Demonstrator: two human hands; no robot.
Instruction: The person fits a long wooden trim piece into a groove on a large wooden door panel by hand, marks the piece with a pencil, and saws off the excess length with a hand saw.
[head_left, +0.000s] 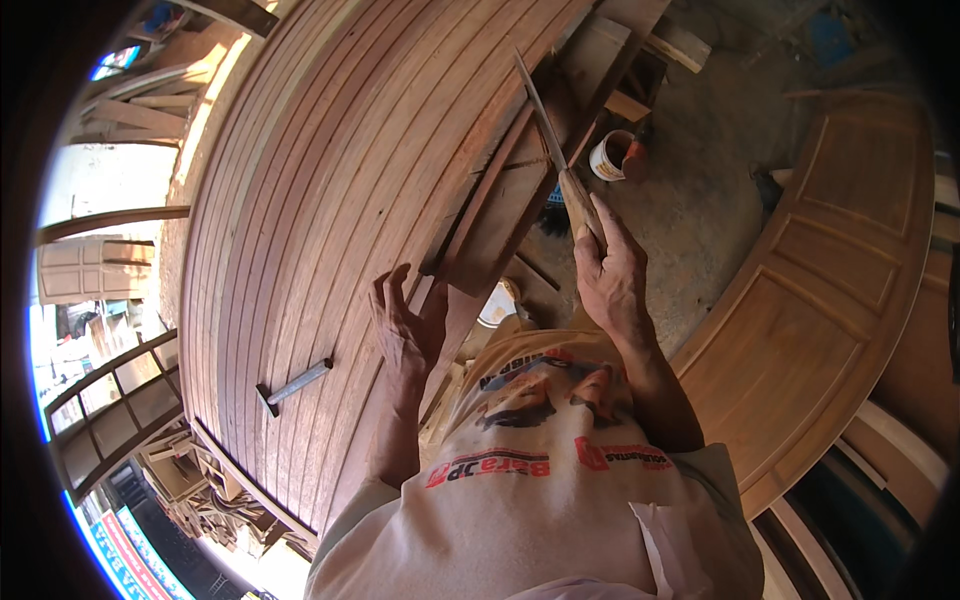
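My right hand point(612, 275) is closed around the wooden handle of a hand saw point(543, 115). Its narrow blade points up and away, seen nearly edge-on, over a dark board point(500, 215). At the near end of that board my left hand point(408, 325) is bent, with fingers and thumb on either side of a short wooden strip point(422, 292). Part of this grip is hidden by the hand. Left of me lies a wide surface of narrow wooden planks point(300, 220), and a T-shaped metal tool point(293, 387) rests on it.
A white bucket point(606, 160) stands on the floor beyond my right hand. To the right lies a large panelled wooden door point(810, 290). Stacked wood offcuts point(190, 480) sit at the lower left. A wood block point(680, 45) is at the far end.
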